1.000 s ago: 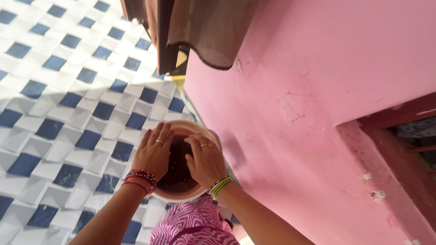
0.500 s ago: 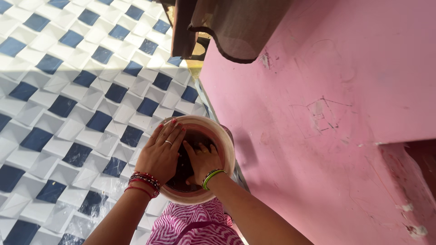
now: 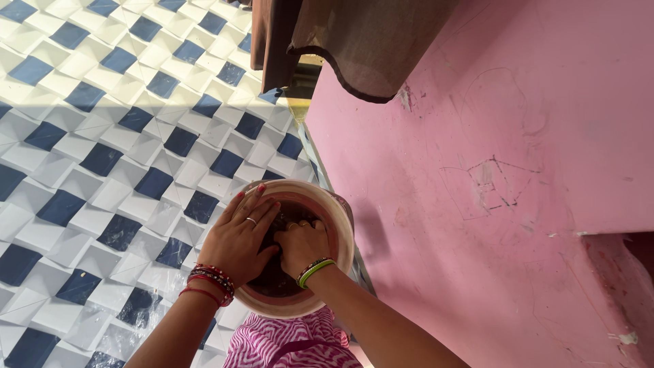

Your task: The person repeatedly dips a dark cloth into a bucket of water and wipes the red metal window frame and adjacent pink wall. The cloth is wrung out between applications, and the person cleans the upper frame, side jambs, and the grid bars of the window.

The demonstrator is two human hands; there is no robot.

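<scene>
Hands [image 3: 238,240] pushed deeper, bucket [image 3: 338,225] beside wall [image 3: 477,170]

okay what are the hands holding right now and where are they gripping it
Both the left hand and the right hand are pressed down into dark contents inside the round pot. Whether the fingers grip anything in there cannot be told.

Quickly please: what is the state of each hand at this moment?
Left hand: open, fingers spread flat on the dark contents of the round pot.
Right hand: inside the pot, fingers curled into the contents; a grip cannot be told.
</scene>
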